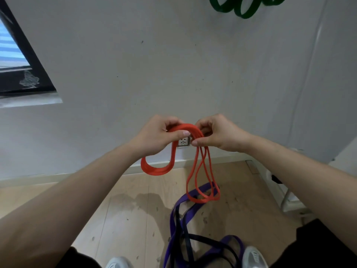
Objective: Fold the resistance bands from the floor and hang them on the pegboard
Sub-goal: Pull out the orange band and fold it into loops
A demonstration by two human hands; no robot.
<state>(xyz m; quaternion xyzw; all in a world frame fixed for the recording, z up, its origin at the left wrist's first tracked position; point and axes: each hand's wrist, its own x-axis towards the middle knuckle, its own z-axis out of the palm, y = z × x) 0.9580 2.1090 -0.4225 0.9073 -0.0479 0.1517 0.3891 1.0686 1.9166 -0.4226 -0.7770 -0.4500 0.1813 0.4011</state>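
Both my hands hold a red resistance band [195, 169] in front of the wall at chest height. My left hand [156, 135] pinches its top, and a short wide loop hangs below that hand. My right hand [216, 133] grips the gathered strands beside it, from which several longer loops dangle. On the wooden floor below lie a purple band [174, 225] and a black band [185, 246], tangled together near my shoes. A green band [245, 8] hangs in loops on the wall at the top right; the pegboard itself is out of view.
A white wall with a socket [183, 142] is straight ahead. A dark-framed window [23, 70] sits at the left. A white metal stand [289, 202] is at the right by the wall. My white shoes [253, 256] are at the bottom edge.
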